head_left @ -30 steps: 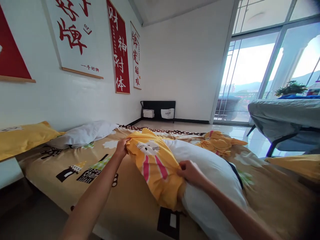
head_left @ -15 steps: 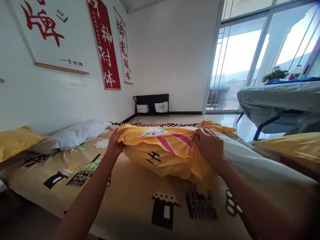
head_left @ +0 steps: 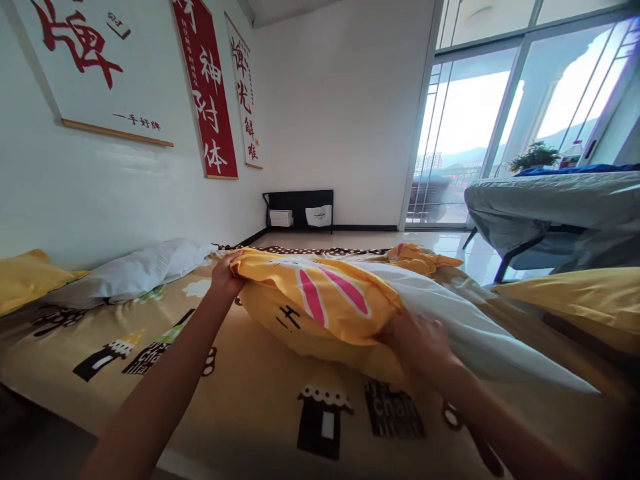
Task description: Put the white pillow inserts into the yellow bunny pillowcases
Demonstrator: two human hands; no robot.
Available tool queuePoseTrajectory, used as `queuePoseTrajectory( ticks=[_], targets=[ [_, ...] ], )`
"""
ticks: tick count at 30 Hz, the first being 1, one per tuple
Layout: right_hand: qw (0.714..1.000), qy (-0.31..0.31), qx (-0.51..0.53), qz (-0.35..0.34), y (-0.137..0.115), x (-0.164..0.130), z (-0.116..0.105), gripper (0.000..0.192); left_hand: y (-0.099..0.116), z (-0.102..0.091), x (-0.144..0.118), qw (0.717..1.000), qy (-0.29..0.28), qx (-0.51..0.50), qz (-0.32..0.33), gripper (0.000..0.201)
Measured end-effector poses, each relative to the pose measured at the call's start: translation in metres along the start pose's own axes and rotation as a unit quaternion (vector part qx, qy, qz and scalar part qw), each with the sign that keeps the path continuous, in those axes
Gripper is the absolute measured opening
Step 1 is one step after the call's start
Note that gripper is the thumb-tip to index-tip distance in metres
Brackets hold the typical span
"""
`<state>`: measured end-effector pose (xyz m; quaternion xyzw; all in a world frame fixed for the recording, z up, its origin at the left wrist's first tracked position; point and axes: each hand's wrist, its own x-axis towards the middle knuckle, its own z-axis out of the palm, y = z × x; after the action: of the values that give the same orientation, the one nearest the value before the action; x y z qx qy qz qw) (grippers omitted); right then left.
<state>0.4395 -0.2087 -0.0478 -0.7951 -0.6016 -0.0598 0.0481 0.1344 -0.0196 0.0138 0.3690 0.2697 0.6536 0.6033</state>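
Observation:
A yellow pillowcase [head_left: 270, 287] with pink-and-white rabbit ears and black lettering spreads loosely between my hands above the bed. My left hand [head_left: 227, 277] is closed on its far left corner. Lower down, at the right edge of the cloth, my right hand [head_left: 420, 340] grips the fabric, its fingers partly smeared by motion and tucked into the folds. A white pillow or quilt [head_left: 465, 313] lies just beyond my right hand, partly covered by the pillowcase.
Beneath is a tan printed bedsheet [head_left: 260, 413]. A white pillow [head_left: 145, 267] and a yellow pillow [head_left: 35, 277] lie at the left. Another yellow pillow [head_left: 575, 297] is at the right; crumpled yellow cloth [head_left: 417, 258] lies at the far edge. A covered table [head_left: 550, 200] stands near the window.
My right hand has moved down and towards me, drawing the right side of the pillowcase lower, so the rabbit ears show more fully. My left hand still holds its corner.

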Motion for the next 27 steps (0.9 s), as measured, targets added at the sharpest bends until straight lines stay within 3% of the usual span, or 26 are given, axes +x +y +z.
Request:
queuePoseTrajectory(
  ticks=[2,5,8,13,15,16,18,20,23,27],
  targets=[
    [0.999,0.025,0.040,-0.021,0.034,0.020,0.006,0.024,0.006,0.005,-0.003,1.000,0.003,-0.015,-0.016,0.013],
    [0.985,0.069,0.152,-0.050,0.079,0.036,0.002,0.036,0.016,0.010,-0.006,0.999,0.011,-0.035,-0.006,0.010],
    [0.958,0.167,0.231,-0.032,0.099,0.032,-0.008,0.050,0.026,0.016,-0.007,0.997,0.023,-0.066,0.021,0.012],
    [0.943,0.296,0.143,0.041,0.080,0.014,-0.015,0.052,0.030,0.020,-0.004,0.996,0.027,-0.086,0.019,0.020],
    [0.918,0.387,0.086,0.017,0.061,0.004,-0.014,0.045,0.027,0.019,-0.002,0.996,0.029,-0.083,0.020,0.021],
    [0.906,0.417,0.061,-0.030,0.050,-0.002,-0.012,0.040,0.025,0.018,-0.001,0.996,0.031,-0.081,0.019,0.022],
    [0.902,0.406,0.021,-0.148,0.026,-0.012,-0.007,0.029,0.021,0.016,0.001,0.996,0.033,-0.075,0.018,0.022],
    [0.916,0.337,-0.022,-0.217,0.007,-0.017,0.002,0.026,0.020,0.013,0.002,0.997,0.036,-0.068,0.022,0.021],
    [0.938,0.296,-0.074,-0.164,0.004,-0.010,0.012,0.021,0.022,0.008,0.002,0.998,0.036,-0.042,0.022,0.017],
    [0.941,0.328,-0.025,-0.082,0.041,-0.001,-0.004,0.023,0.028,-0.001,-0.004,1.000,0.024,0.010,0.005,0.015]
  ],
)
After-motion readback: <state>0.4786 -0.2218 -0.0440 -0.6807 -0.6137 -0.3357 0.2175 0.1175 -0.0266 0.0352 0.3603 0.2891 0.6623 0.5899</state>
